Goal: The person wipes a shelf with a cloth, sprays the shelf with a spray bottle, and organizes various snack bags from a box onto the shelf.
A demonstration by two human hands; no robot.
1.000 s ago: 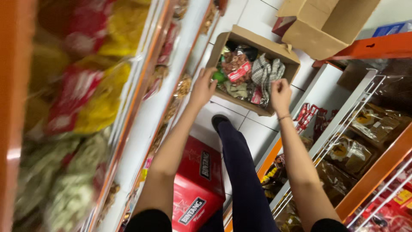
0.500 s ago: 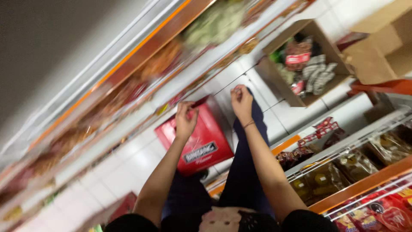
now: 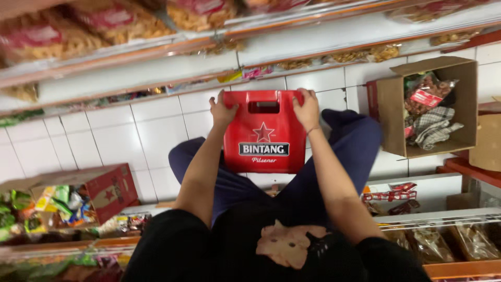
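A red cardboard carton with a handle cut-out, a star and a white label sits flat on the white tiled floor between my knees. My left hand grips its far left corner. My right hand, with a thin band on the wrist, grips its far right corner. Both arms reach straight out over my dark blue trousers.
An open brown cardboard box with snack packets and a checked cloth stands at the right. Another red carton, open and full of packets, lies at the left. A long shelf of snack bags runs ahead, with wire shelves at the lower right.
My hands left the brown box of packets and came down onto the red carton, which they now hold at both far corners. The view swung down and round.
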